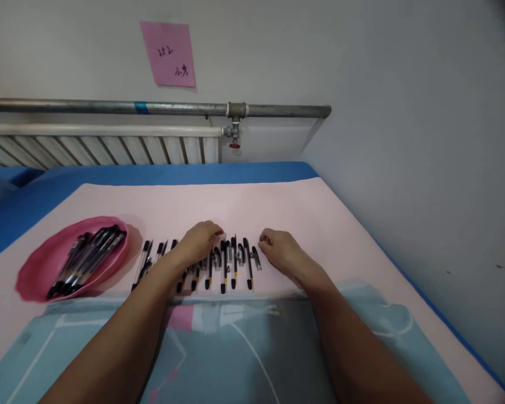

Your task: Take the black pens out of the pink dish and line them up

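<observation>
My left hand (198, 241) hovers over the row of pens with its fingers curled together near the top ends. To the right of the row, my right hand (281, 248) is closed too, thumb against fingers. Whatever either hand may hold is too small or hidden to make out. Below and between them lie black pens side by side, among them a pen (249, 266) at the right end. A dark pen cap (256, 258) lies beside it, near my right hand. Small loose parts lie among the pens. My left hand and forearm hide part of the row.
A pink basket (27, 278) holding several pens stands on the left. Pale pink sheeting (261, 207) covers the surface, with a blue patterned cloth (244, 348) along the near side. Behind are a radiator (109, 132) and a metal pipe (185, 109); a wall (425, 168) borders the right.
</observation>
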Available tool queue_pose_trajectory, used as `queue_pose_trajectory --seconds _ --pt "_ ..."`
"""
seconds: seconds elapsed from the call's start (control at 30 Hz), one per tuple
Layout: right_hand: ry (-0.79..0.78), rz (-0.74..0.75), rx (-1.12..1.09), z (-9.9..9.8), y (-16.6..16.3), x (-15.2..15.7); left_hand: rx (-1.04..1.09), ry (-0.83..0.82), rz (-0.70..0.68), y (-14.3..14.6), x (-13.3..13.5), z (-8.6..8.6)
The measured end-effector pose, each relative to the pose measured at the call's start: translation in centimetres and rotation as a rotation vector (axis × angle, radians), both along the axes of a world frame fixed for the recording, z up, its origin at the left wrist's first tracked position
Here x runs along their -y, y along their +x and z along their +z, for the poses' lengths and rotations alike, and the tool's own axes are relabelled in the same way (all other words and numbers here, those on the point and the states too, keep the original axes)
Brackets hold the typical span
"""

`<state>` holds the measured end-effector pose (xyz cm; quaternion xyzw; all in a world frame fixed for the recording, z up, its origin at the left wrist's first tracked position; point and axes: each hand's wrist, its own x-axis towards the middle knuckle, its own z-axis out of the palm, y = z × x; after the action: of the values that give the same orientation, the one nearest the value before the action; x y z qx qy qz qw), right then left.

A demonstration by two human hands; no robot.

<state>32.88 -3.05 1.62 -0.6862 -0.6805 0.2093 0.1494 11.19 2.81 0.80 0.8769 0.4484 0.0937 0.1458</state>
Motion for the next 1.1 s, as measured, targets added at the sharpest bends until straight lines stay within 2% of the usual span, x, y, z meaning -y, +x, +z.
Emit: queue_pose_trajectory --seconds 0.2,0.5,0.67,0.83,1.1 --pt "0.023 0.013 -0.017 -0.4 0.2 0.0 -0.024 -0.005 -0.057 0.6 0.3 -0.2" --pt "-0.012 0.015 0.005 0.1 0.1 0.0 -0.051 -0.006 -0.057 0.6 0.8 0.1" --pt "-0.027 0.014 0.02 0.3 0.0 0.0 -0.011 0.018 -0.035 1.3 1.0 0.1" --pt "-0.014 0.027 0.034 0.1 0.1 -0.1 0.078 -0.024 -0.129 2.0 1.0 -0.5" --pt "-0.001 0.029 0.054 -0.1 0.1 -0.1 0.04 -0.015 -0.117 2.0 1.3 -0.2"
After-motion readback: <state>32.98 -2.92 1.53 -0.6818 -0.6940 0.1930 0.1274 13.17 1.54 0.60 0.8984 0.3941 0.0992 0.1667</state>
